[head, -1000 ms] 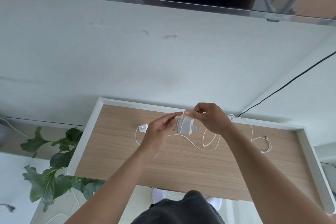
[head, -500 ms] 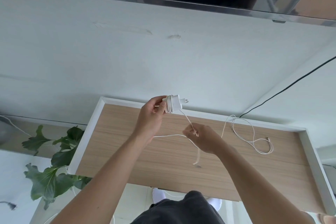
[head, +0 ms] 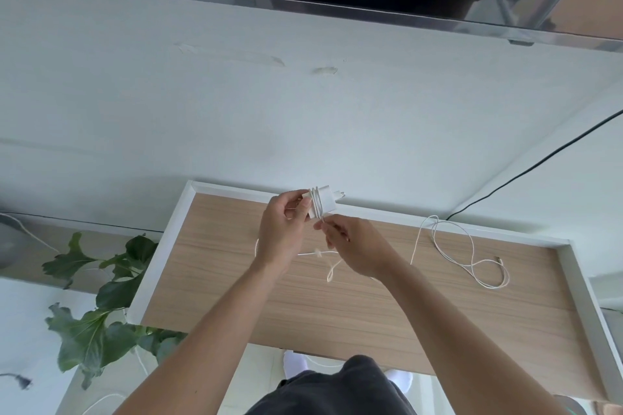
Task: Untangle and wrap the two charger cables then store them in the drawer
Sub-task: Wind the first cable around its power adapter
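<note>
Item 1: a white charger plug (head: 323,202) is being held above the far edge of the open wooden drawer (head: 387,307), the left hand (head: 281,232) closed around its left end. Several turns of white cable (head: 317,202) are being wound round it. The right hand (head: 357,248), lower and apart 0.5 s ago, is now being held just beneath the plug, its fingertips pinched on the cable. Item 2: a second white cable (head: 472,263) is lying loose on the drawer floor, well to the right. No legible writing is being shown.
</note>
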Demonstrator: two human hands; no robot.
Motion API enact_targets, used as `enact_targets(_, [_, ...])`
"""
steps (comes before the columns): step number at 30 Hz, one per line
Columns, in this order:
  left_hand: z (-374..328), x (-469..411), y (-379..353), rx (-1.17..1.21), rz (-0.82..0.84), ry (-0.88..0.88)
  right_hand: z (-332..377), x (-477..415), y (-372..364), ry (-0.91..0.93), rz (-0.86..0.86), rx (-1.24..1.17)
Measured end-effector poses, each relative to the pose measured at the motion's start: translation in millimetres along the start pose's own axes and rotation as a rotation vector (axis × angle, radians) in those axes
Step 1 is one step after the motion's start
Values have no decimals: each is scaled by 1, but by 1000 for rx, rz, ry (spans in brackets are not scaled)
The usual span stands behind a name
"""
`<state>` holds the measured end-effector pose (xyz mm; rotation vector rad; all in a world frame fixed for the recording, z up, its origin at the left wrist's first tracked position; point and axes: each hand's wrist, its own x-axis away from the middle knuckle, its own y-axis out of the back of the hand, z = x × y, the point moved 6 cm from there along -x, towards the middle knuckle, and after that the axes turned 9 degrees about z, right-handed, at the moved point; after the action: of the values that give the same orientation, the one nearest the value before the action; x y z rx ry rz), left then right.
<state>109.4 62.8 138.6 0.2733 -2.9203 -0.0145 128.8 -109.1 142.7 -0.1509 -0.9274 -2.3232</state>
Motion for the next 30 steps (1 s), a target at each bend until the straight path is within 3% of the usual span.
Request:
enact_targets(7, [19, -4, 10, -156, -76, 19, 13, 5, -10, -29, 145, 65])
enact_targets(18, [6, 1, 10, -591, -2, -270, 24, 2, 23, 38, -2, 16])
enact_targets(25, [7, 10, 0, -603, 246, -335, 14, 0, 46, -3, -21, -17])
enact_targets(30, [12, 23, -5, -369, 435, -241, -5, 0, 69, -61, -76, -133])
